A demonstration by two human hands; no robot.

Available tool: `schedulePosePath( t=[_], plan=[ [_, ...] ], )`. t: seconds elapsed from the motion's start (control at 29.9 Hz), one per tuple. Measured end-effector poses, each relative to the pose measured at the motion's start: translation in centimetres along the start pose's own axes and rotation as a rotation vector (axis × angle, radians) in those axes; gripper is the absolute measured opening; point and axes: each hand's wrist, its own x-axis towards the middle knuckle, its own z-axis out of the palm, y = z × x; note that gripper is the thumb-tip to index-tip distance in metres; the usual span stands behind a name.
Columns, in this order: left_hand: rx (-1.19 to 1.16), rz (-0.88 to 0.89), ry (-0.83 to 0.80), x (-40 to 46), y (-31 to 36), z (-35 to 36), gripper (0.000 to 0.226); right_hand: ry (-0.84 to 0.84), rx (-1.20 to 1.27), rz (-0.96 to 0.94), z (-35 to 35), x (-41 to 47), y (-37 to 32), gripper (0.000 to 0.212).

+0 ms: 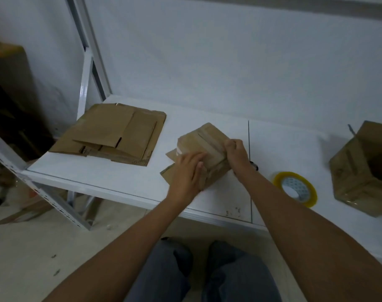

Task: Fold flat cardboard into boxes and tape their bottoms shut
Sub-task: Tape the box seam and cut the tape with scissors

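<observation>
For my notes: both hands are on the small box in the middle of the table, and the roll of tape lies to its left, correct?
Not quite. Both the left hand and right hand are on the small box, but the roll of tape lies to its right, as the head view shows.

A dim room with pale walls and a white metal-framed worktable.

The white tabletop [111,177] meets a plain pale wall [229,62] crossed by a grey band [316,5] near the top. Slanted white metal struts [92,51] rise at the table's left corner. A dark shelving unit [9,101] stands far left, on a light, scuffed floor [33,247].
</observation>
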Motion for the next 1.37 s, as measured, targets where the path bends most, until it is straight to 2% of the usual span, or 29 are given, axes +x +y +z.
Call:
schedulePosePath(
  t=[0.07, 0.1, 0.2, 0.27, 0.33, 0.4, 0.47, 0.57, 0.67, 0.77, 0.87, 0.97, 1.07, 1.14, 1.24, 1.37],
  plan=[
    [0.204, 0.085, -0.006, 2.0, -0.4, -2.0, 0.050, -0.086, -0.006, -0.017, -0.7, -0.4, 0.4, 0.035],
    [0.291, 0.125, -0.069, 3.0, -0.6, -3.0, 0.050, -0.124, -0.001, -0.024, -1.2, -0.5, 0.4, 0.032],
    [0.492, 0.214, -0.445, 5.0, -1.1, -5.2, 0.064, -0.335, -0.043, -0.027, -2.2, -0.8, -0.1, 0.015],
    [0.466, 0.133, -0.655, 5.0, -1.3, -5.9, 0.072, -0.402, -0.169, -0.038, -2.1, -0.8, -0.8, 0.013],
    [0.409, 0.044, -0.708, 4.2, -1.5, -6.2, 0.082, -0.358, -0.276, -0.068, -1.2, -1.2, -1.4, 0.020],
    [0.430, 0.008, -0.645, 3.2, -1.6, -6.1, 0.085, -0.227, -0.266, -0.076, -0.4, -2.3, -1.9, 0.048],
    [0.472, -0.072, -0.519, 2.5, -1.1, -5.3, 0.084, -0.084, -0.227, -0.115, 0.0, -3.9, -2.1, 0.059],
    [0.472, -0.223, -0.345, 1.7, 0.9, -3.2, 0.084, -0.017, -0.199, -0.112, 0.2, -6.0, -1.6, 0.055],
    [0.395, -0.312, -0.407, 1.3, 2.8, -2.4, 0.080, -0.104, -0.120, -0.061, -0.2, -6.7, -0.7, 0.041],
    [0.501, -0.184, -0.516, 0.4, 3.7, -4.5, 0.064, -0.192, -0.070, -0.061, -1.4, -5.9, -0.3, 0.039],
    [0.622, -0.045, -0.587, -0.2, 3.1, -6.6, 0.065, -0.224, -0.097, -0.094, -1.6, -5.3, -0.5, 0.040],
    [0.634, 0.121, -0.542, -1.0, 2.4, -6.1, 0.064, -0.202, -0.083, -0.084, -1.2, -5.1, -0.4, 0.042],
    [0.541, 0.078, -0.391, -1.5, 2.3, -4.3, 0.054, -0.170, -0.039, -0.066, -1.4, -5.5, 0.0, 0.046],
    [0.582, 0.049, -0.316, -1.4, 2.7, -2.2, 0.052, -0.139, -0.046, -0.065, -2.4, -6.0, 1.0, 0.047],
    [0.646, -0.001, -0.224, -1.0, 3.7, 1.1, 0.052, -0.087, -0.205, -0.123, -5.5, -6.9, 3.5, 0.044],
    [0.713, 0.020, -0.233, -1.1, 5.1, 4.5, 0.055, 0.006, -0.484, -0.242, -10.0, -8.1, 7.5, 0.044]
  ],
)
